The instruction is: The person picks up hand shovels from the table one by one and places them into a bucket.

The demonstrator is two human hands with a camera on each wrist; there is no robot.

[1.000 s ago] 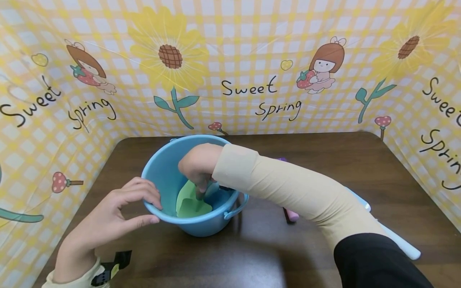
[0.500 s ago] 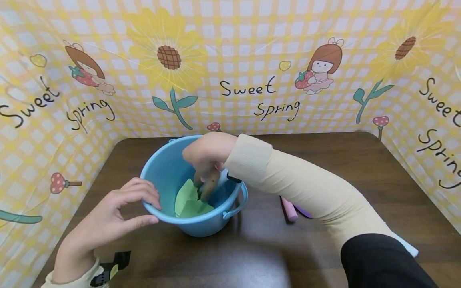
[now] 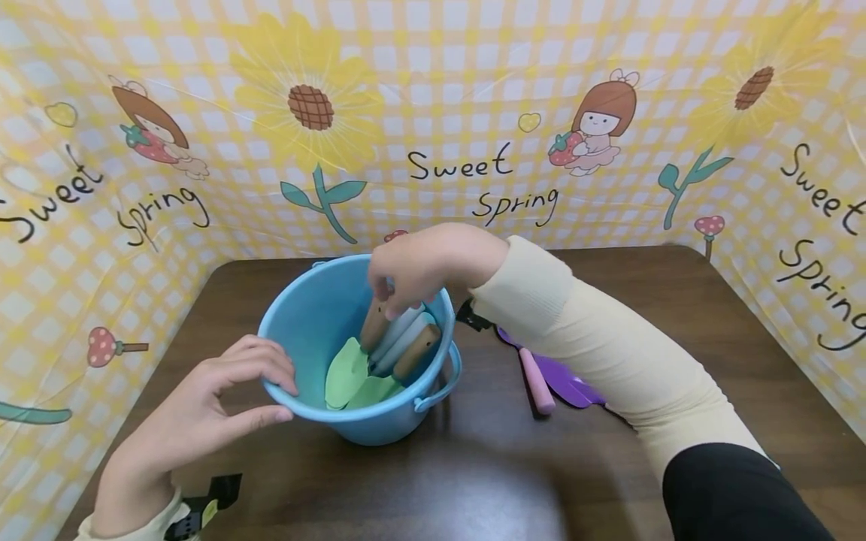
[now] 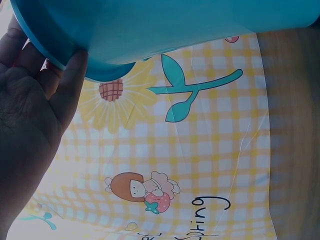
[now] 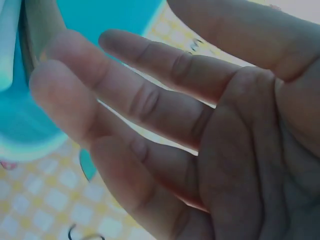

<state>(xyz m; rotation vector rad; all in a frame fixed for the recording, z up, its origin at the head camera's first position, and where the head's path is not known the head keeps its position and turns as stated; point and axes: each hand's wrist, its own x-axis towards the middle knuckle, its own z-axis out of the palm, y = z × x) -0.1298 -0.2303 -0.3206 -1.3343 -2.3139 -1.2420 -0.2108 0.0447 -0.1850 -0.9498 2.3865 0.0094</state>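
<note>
A light blue plastic bucket (image 3: 382,430) stands on the dark wooden table, leaning slightly toward me. My left hand (image 3: 216,391) pinches its left rim, the thumb outside and the fingers over the edge; the left wrist view shows the thumb against the bucket's wall. Inside lie green blades (image 3: 346,373), light blue handles (image 3: 401,342) and brown wooden handles (image 3: 418,353). Over the bucket's back right rim hovers my right hand (image 3: 433,263), fingertips close above the handles. In the right wrist view its fingers are loosely bent with nothing between them.
Right of the bucket, a pink handle (image 3: 537,383) and a purple blade (image 3: 568,382) lie on the table (image 3: 487,466), partly under my right sleeve. The bucket's handle (image 3: 443,391) hangs on its right side. A yellow checked cloth (image 3: 467,68) walls the back and sides.
My right hand has risen out of the bucket and back to the right, letting go of the tools, whose brown and blue handles now show inside. The left hand keeps its grip on the rim.
</note>
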